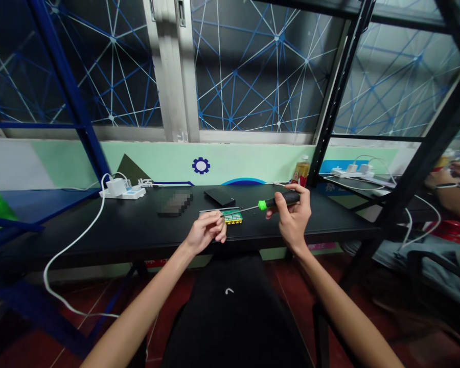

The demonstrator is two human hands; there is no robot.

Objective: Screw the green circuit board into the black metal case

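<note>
My right hand (294, 220) is wrapped round the black and green handle of a screwdriver (272, 201). Its thin metal shaft slants down to the left, the tip reaching the fingertips of my left hand (207, 228). Those fingers are pinched together at the tip; whatever they hold is too small to make out. Just right of them, on the black table, lies a green circuit board (233, 215) with a yellow row along its front edge. Part of the board is hidden by my left hand. Behind it rests a flat black box or case (219, 197).
A blurred-out flat object (175, 204) lies left on the table (138, 230). Further left stands a white power strip (124, 191) with a trailing cable. A drink bottle (301, 171) is at the back right. Another person's arm (450, 191) shows at the far right.
</note>
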